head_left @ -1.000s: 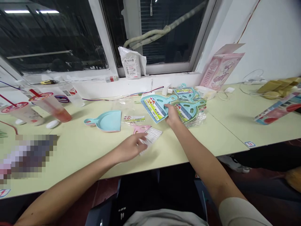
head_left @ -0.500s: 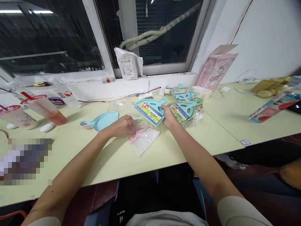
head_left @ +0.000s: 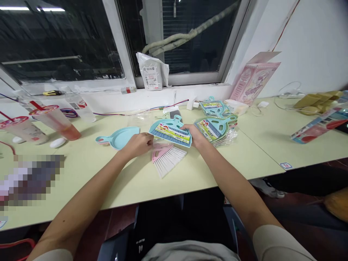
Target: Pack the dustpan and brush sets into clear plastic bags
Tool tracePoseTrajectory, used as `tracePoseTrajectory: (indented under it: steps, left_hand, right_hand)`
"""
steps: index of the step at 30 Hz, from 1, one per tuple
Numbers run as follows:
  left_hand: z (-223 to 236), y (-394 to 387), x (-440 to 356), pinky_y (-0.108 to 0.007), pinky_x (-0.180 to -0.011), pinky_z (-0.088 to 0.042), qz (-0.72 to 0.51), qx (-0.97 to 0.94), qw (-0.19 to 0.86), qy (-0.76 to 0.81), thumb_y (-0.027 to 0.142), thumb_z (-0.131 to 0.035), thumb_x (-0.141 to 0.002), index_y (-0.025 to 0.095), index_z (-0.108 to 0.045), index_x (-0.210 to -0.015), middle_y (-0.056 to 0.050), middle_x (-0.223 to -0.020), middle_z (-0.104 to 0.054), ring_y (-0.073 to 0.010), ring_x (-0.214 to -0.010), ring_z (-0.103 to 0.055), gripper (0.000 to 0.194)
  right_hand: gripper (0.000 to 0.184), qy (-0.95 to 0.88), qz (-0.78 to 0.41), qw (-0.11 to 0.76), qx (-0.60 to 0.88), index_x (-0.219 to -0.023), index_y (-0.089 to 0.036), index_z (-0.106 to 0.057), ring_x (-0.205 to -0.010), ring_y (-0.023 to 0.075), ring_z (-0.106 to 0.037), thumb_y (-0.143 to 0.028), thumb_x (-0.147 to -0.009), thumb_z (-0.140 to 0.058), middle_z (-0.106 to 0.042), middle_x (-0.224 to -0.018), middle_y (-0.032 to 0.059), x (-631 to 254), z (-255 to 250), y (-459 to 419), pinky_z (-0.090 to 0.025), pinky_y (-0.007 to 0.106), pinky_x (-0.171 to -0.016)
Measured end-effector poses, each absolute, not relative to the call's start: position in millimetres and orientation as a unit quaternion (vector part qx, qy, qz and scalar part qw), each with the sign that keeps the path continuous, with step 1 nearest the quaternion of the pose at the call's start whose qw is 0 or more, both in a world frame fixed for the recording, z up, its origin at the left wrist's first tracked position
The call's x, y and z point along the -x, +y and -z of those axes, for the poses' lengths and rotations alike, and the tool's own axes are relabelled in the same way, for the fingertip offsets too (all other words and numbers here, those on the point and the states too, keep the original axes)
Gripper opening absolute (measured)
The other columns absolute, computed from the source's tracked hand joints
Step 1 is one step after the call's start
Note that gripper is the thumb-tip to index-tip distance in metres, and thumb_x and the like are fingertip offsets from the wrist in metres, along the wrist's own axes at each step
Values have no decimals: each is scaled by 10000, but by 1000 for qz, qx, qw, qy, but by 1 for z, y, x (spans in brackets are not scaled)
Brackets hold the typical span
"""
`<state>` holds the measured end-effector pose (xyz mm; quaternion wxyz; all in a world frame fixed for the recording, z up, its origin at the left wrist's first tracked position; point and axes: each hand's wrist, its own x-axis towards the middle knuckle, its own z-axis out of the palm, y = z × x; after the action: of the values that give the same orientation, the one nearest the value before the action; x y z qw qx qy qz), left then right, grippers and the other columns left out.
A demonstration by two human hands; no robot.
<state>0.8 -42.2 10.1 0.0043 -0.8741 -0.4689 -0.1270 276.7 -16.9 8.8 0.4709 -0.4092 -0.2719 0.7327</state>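
My right hand grips the right end of a blue dustpan and brush set with a printed label, held tilted above the table. My left hand is closed at the set's left edge, fingers curled; I cannot make out what is in them. Below the set lies a pink brush with white bristles, its upper part partly covered. Left of my left hand lies a loose blue dustpan, partly behind the hand.
Right of the held set lies a stack of dustpan sets in clear plastic, with another set behind. Drink cups stand at the left. A pink box and a clear-plastic package are on the right.
The blue set has turned and come down and left toward my left hand, now covering part of the pink brush. My left hand has left the pink brush's handle.
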Motion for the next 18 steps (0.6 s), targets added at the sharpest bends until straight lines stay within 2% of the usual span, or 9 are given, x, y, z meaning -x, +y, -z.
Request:
tracePoseTrajectory:
  steps: [4, 8, 11, 14, 18]
  left_hand:
    - [-19, -43, -2, -384, -664, -430, 138, 837, 31, -529, 290, -567, -877, 242, -638, -896, -116, -913, -721, -329, -833, -691, 88]
    - [-27, -51, -6, -376, -652, -445, 105, 868, 12, -486, 356, -672, -818, 238, -592, -1054, -130, -1029, -704, -344, -907, -686, 276]
    - [-20, -50, -7, -386, -646, -463, 89, 865, 27, -493, 381, -662, -852, 232, -571, -1124, -157, -1095, -667, -359, -985, -656, 323]
    - [-5, -38, -6, -436, -775, -511, 107, 862, 47, -493, 368, -636, -896, 208, -589, -1183, -185, -1168, -646, -369, -1093, -616, 331]
    - [11, -18, -3, -515, -987, -475, 140, 860, 86, -484, 390, -609, -941, 154, -641, -1200, -214, -1206, -650, -377, -1152, -590, 352]
  right_hand:
    - [201, -356, -730, 439, 383, -872, -153, -685, -582, 209, -690, -75, -705, -605, -722, -663, 38, -275, -14, -23, -586, 302, -590]
    - [160, -422, -727, 383, 382, -797, -142, -676, -550, 196, -672, -50, -689, -604, -722, -650, 53, -271, -13, -27, -545, 269, -525]
    - [176, -446, -724, 351, 392, -800, -126, -689, -548, 186, -667, -36, -670, -612, -744, -691, 69, -271, -10, -27, -531, 254, -504]
    - [186, -462, -715, 328, 410, -785, -113, -701, -510, 170, -635, -31, -653, -599, -733, -659, 69, -273, -9, -27, -506, 240, -470]
    - [183, -487, -706, 286, 427, -771, -136, -699, -526, 178, -653, -46, -644, -604, -724, -626, 45, -273, -10, -29, -512, 238, -479]
